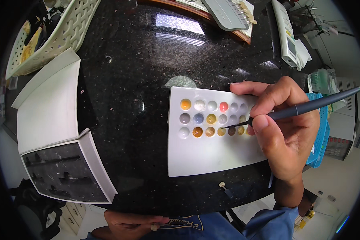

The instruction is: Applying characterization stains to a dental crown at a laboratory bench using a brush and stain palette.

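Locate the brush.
In the head view, the dark brush is right of centre, held in the right hand, its tip at the white palette.

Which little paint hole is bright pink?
The pink hole, fourth from the left in the top row of the white tray; no other visible one is that bright pink.

White palette (212, 156), its wells (184, 132) holding coloured pastes (197, 132): lying flat. Dark grey brush (318, 103): slanting tip-down at lowest row. Small pale piece (154, 227): showing at left hand (130, 221).
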`<state>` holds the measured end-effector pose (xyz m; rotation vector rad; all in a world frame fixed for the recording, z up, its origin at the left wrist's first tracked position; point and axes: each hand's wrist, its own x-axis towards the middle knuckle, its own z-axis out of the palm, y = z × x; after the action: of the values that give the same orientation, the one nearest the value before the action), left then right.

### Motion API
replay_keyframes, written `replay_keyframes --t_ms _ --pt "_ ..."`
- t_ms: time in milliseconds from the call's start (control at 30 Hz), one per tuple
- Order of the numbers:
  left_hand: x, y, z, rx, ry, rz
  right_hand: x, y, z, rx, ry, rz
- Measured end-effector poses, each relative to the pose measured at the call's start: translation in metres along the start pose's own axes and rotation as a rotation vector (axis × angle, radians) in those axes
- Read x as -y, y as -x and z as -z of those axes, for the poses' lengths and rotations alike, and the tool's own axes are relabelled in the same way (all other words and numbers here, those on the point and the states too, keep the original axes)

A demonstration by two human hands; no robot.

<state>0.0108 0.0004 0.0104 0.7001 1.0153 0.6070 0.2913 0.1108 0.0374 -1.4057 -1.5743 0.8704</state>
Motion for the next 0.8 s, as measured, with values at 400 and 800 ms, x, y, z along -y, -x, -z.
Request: replay_keyframes --t_ms 400,800 --pt "0.008 0.0 0.006 0.094 0.068 -0.037 0.002 0.0 -0.006 -0.005 0.03 0.06" --pt "0.009 0.002 0.008 0.093 0.06 -0.018 -0.001 0.001 -0.012 -0.024 0.044 0.053"
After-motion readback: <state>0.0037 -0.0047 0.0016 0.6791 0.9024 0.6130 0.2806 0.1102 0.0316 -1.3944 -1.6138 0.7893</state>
